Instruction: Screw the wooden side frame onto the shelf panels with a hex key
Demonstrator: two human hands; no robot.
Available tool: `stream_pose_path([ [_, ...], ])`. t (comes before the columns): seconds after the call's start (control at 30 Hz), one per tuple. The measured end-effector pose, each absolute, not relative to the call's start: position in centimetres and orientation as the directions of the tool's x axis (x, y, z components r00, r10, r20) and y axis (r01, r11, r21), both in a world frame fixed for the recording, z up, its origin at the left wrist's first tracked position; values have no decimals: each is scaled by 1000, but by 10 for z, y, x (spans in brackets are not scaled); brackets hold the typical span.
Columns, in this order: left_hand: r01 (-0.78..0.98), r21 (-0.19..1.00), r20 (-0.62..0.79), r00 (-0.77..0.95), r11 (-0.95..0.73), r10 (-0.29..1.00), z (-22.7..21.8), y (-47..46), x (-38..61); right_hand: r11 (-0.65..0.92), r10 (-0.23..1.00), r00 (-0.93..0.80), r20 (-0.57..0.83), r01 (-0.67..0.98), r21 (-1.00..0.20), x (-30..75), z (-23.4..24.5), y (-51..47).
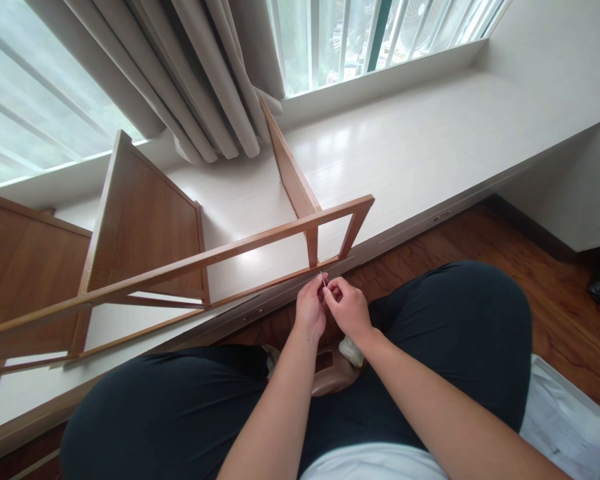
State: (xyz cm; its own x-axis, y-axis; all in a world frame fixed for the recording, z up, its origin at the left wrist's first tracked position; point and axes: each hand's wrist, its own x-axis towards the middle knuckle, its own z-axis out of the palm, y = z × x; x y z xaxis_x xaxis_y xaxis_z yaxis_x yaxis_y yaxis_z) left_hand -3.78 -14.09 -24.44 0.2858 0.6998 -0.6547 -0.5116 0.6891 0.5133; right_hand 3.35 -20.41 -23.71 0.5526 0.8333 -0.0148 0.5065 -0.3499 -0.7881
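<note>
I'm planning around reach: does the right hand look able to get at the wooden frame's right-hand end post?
Probably yes: the end post stands just beyond the right hand, with nothing visible between them, though that hand seems occupied with a thin piece.

A slender pale rod (323,279), held at a tilt and partly hidden, is just beside the brown wooden frame (260,238) with flat panels and long rails.

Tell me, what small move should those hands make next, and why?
Perhaps guide the slender piece to the wooden lower rail, by the short post. The left hand and right hand meet around that piece, fingertips pinched, close to where post and rail join; contact is unclear.
</note>
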Motion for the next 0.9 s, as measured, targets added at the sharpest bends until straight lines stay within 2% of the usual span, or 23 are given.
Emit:
stream_pose_path([
  [0.43, -504, 520, -646, 296, 689, 704, -245, -140, -39, -368, 832, 554, -18, 527, -766, 34, -238, -203],
  [0.9, -511, 462, -699, 293, 725, 652, -238, -137, -36, -432, 834, 548, -62, 579, -691, 36, -238, -208],
])
